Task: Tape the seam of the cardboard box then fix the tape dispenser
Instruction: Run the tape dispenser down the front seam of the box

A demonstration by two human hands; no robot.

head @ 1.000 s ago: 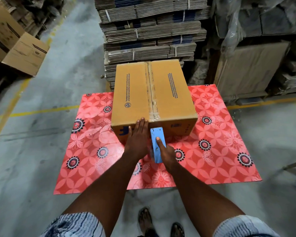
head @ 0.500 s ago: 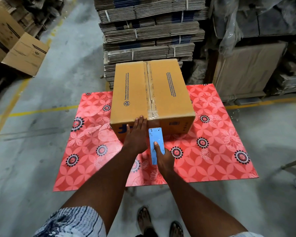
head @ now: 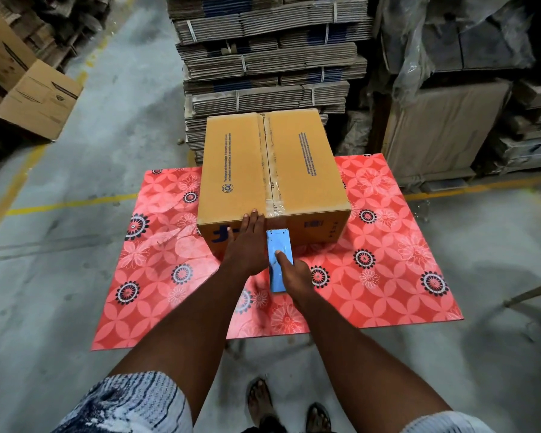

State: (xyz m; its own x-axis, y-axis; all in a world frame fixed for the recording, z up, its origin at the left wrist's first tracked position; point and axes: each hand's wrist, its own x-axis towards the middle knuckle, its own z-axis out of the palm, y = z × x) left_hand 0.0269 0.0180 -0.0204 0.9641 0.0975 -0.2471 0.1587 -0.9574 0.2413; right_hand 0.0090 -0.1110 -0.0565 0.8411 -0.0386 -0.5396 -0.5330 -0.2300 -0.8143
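A brown cardboard box [head: 306, 170] stands on a red flowered table [head: 388, 245]. Clear tape [head: 270, 170] runs along its top seam and folds over the near edge. My left hand [head: 247, 242] lies flat against the box's near face, fingers spread up to the top edge, just left of the seam. My right hand [head: 294, 273] grips a blue tape dispenser [head: 278, 257], forefinger stretched along its top. The dispenser's toothed end points at the near face below the seam; whether it touches the box is hard to tell.
Bundled flat cartons [head: 269, 57] are stacked right behind the table. Loose boxes [head: 38, 101] sit on the floor at the left, wrapped pallets [head: 450, 126] at the right. Yellow floor lines [head: 63, 204] cross the concrete. My sandalled feet [head: 288, 410] show below the table's edge.
The dispenser in my right hand has slid a little down the box's near face, away from the top edge. My left hand stays pressed on the box.
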